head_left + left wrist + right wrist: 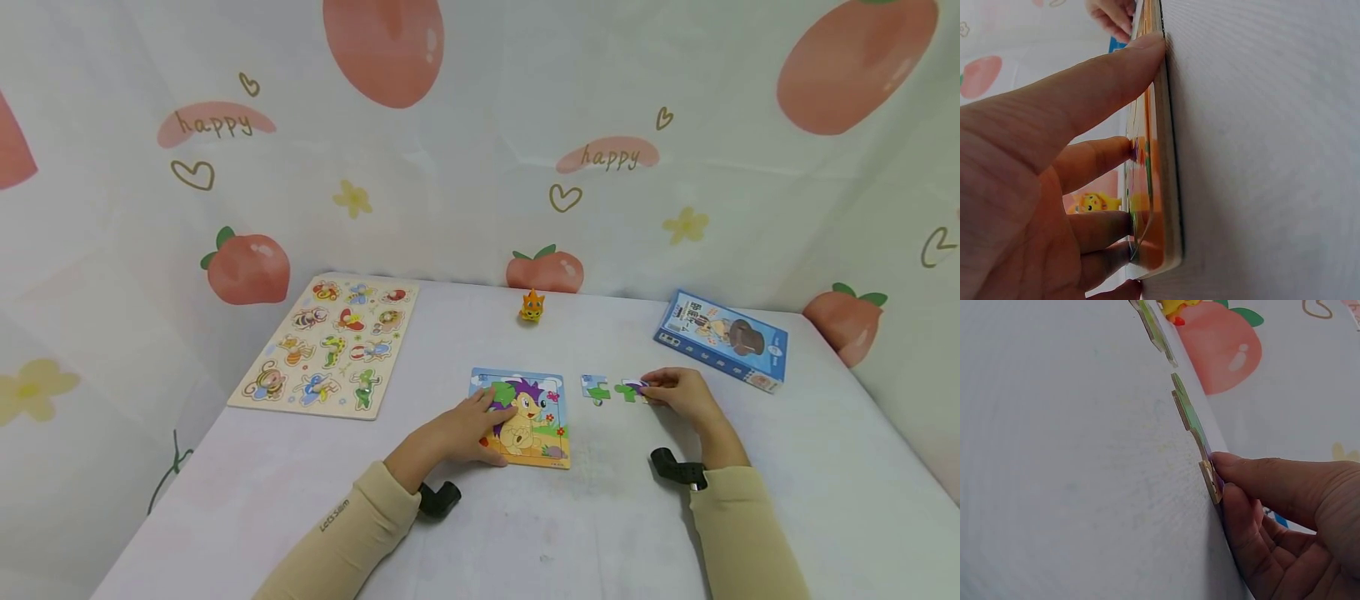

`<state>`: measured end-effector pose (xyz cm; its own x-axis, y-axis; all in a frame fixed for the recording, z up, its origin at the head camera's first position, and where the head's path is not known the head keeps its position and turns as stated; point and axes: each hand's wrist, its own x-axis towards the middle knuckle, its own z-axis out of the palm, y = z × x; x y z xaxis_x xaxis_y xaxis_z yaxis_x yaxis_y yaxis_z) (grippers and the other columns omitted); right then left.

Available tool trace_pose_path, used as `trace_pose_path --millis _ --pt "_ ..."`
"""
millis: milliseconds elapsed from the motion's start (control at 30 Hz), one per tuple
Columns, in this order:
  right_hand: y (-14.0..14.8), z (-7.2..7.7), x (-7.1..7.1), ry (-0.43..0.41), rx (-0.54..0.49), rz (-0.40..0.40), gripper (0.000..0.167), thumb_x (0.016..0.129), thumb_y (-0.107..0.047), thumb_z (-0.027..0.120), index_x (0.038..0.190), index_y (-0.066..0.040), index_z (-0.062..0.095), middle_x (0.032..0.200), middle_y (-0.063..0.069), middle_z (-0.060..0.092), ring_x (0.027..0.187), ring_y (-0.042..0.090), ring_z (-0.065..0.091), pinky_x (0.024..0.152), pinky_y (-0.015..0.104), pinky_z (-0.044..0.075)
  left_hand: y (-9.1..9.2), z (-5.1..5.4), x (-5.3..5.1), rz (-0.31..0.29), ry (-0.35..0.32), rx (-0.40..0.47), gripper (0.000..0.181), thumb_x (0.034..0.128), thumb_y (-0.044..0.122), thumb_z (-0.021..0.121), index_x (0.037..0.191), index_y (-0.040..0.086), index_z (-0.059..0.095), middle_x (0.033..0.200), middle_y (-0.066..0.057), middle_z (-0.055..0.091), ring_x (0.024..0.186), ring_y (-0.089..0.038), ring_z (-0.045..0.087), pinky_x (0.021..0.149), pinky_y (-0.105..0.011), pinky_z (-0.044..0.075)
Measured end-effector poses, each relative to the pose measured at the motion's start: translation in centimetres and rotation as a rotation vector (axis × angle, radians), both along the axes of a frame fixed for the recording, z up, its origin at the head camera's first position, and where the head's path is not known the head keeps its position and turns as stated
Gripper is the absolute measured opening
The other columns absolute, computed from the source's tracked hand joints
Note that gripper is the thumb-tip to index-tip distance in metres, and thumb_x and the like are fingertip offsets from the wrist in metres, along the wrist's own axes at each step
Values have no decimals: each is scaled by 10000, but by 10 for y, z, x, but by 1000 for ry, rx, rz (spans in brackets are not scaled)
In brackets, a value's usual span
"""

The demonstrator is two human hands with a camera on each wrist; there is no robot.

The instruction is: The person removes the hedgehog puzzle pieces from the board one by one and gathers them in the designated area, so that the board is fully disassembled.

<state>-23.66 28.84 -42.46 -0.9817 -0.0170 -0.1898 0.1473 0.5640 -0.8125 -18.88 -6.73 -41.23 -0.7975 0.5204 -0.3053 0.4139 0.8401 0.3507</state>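
My left hand [459,433] rests on a framed jigsaw puzzle [534,433] showing a purple-haired hedgehog. Its fingers are spread over the picture, and in the left wrist view the thumb lies along the near edge of the board [1155,231]. To the board's right, a loose jigsaw piece [595,386] in blue and green lies flat on the table. Beside that, my right hand [684,398] pinches the edge of a green and purple puzzle piece [1212,481] between thumb and forefinger, low at the tabletop. Whether a second piece adjoins it I cannot tell.
A wooden board of insect pictures [322,350] lies at the back left. At the back stands a small orange and yellow toy figure [532,307]. A blue box [722,340] lies at the back right, beyond my right hand. A printed cloth hangs behind the table.
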Motion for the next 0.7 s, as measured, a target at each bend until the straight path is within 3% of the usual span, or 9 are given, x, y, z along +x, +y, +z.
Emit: trace_pose_path --millis 300,533,700 --pt "-1 2 1 -4 34 1 392 868 -117 649 1162 127 564 812 -10 626 681 33 553 617 174 507 -1 3 2 3 -3 7 754 790 466 690 1440 271 362 1564 -112 166 1447 -318 129 1111 -518 278" --pt "0 4 2 -10 179 74 470 822 -223 713 1189 38 577 1096 202 547 844 202 469 643 234 443 0 4 3 0 -8 13 754 792 463 689 1441 266 361 1564 -117 165 1447 -321 128 1112 -519 276" --pt "1 3 2 4 185 80 409 846 -175 681 1176 46 581 1031 177 565 798 191 461 611 230 430 0 5 3 3 -5 9 753 792 462 689 1441 269 361 1565 -114 161 1448 -316 124 1111 -519 277"
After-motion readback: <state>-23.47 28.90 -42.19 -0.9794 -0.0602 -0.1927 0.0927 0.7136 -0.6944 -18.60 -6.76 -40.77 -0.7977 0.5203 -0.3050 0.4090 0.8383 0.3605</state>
